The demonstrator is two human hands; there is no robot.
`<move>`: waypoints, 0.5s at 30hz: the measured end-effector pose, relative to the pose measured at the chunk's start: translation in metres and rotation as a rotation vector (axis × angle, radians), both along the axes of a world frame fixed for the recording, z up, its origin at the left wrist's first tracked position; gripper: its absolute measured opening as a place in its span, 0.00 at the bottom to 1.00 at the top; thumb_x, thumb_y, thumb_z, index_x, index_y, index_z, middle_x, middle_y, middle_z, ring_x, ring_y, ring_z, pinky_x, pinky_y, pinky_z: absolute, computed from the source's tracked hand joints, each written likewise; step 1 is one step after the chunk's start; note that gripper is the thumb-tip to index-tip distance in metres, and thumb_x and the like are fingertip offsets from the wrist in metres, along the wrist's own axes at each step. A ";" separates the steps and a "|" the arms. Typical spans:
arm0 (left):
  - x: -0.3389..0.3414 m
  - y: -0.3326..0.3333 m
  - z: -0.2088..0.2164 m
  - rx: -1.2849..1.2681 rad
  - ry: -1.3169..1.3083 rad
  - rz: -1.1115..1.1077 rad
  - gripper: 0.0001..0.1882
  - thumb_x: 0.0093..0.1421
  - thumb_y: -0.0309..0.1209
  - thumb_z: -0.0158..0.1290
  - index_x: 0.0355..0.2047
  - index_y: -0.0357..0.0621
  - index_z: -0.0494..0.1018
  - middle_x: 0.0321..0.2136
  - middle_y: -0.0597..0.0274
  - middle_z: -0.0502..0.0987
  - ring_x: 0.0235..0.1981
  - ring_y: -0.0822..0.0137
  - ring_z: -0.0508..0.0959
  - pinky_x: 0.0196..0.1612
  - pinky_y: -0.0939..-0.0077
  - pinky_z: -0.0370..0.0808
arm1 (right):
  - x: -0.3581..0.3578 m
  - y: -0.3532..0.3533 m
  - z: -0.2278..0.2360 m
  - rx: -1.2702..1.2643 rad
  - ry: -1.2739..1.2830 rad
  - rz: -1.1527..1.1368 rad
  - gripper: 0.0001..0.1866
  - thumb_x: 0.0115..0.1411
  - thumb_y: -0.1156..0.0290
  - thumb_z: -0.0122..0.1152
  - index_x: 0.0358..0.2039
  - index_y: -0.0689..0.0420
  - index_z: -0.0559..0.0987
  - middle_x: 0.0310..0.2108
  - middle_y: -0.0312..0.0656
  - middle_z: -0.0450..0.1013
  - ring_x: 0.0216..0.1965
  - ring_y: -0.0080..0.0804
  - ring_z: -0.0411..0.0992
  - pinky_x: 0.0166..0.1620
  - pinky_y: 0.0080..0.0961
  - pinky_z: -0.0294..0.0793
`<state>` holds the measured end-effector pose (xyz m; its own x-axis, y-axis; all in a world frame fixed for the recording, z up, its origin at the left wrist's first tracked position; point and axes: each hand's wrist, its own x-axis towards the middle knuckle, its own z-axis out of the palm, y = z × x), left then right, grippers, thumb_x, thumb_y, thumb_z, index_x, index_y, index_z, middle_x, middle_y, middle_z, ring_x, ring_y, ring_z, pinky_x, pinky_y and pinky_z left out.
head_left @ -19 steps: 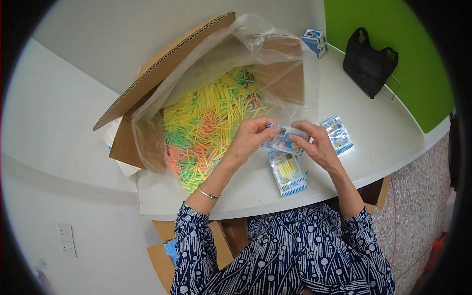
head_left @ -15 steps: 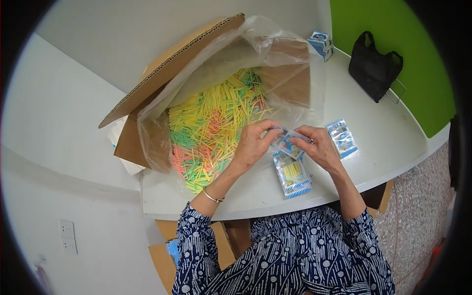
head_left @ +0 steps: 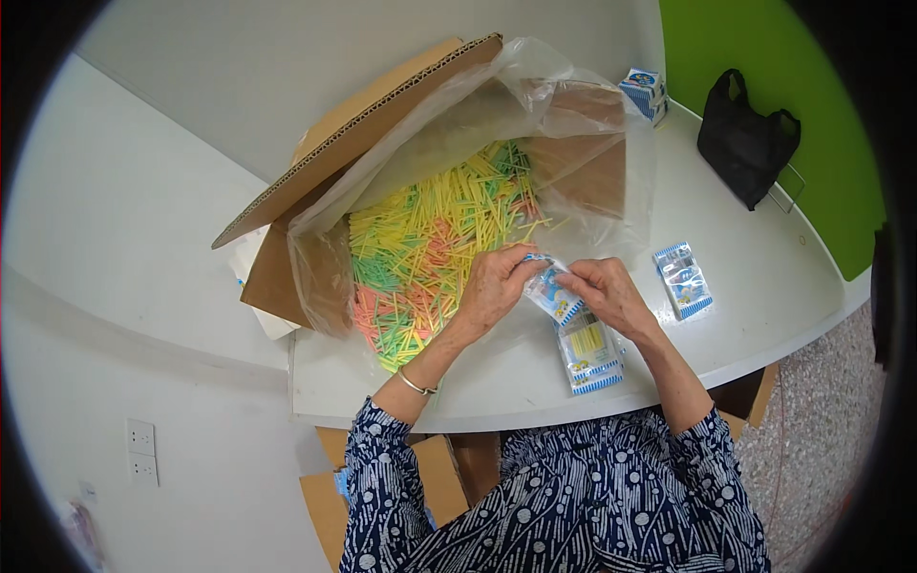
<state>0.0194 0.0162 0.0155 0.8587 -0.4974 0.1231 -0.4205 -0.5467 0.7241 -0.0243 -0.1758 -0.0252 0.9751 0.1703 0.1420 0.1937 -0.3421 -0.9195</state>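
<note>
Between my two hands is a small blue-and-white plastic packet (head_left: 554, 294), held up over the table. My left hand (head_left: 495, 288) pinches its upper left edge, and my right hand (head_left: 604, 291) has thumb and fingers closed on its upper right side. Below it, several similar packets (head_left: 589, 351) lie stacked, partly covered by the held one. Another packet (head_left: 684, 279) rests apart, right of my right hand. Just left of my left hand, a cardboard box (head_left: 325, 191) lined with a clear plastic bag (head_left: 420, 134) holds many thin yellow, green and pink sticks (head_left: 439, 239).
The white table (head_left: 764, 296) has a curved front edge. At its far right stand a small blue-and-white carton (head_left: 644, 94) and a black bag (head_left: 747, 138). Open cardboard boxes (head_left: 439, 477) sit below the table, and a white wall (head_left: 143, 248) borders the left.
My right hand has shifted slightly on the packet, which now hangs flatter, its printed face more visible. The whole view has slid a little, moving the scene right and down.
</note>
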 end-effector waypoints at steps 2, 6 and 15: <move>0.006 0.003 -0.003 -0.009 0.019 -0.047 0.09 0.58 0.30 0.53 0.35 0.37 0.77 0.21 0.66 0.76 0.23 0.81 0.70 0.27 0.84 0.67 | 0.000 0.000 -0.001 0.006 -0.020 0.006 0.13 0.58 0.68 0.58 0.25 0.67 0.76 0.15 0.40 0.67 0.18 0.20 0.61 0.23 0.24 0.61; 0.050 0.020 -0.020 -0.255 0.164 -0.181 0.11 0.60 0.30 0.52 0.39 0.37 0.75 0.29 0.59 0.77 0.30 0.75 0.74 0.34 0.77 0.70 | -0.003 -0.008 0.001 -0.002 -0.064 -0.039 0.14 0.58 0.68 0.57 0.24 0.68 0.75 0.14 0.39 0.64 0.18 0.20 0.58 0.22 0.23 0.57; 0.191 0.038 -0.039 0.613 -1.076 -0.055 0.15 0.51 0.24 0.47 0.42 0.36 0.70 0.45 0.47 0.71 0.48 0.49 0.69 0.50 0.58 0.66 | -0.020 -0.033 -0.006 0.049 -0.073 -0.211 0.14 0.59 0.67 0.56 0.26 0.67 0.77 0.14 0.36 0.65 0.18 0.19 0.58 0.22 0.21 0.56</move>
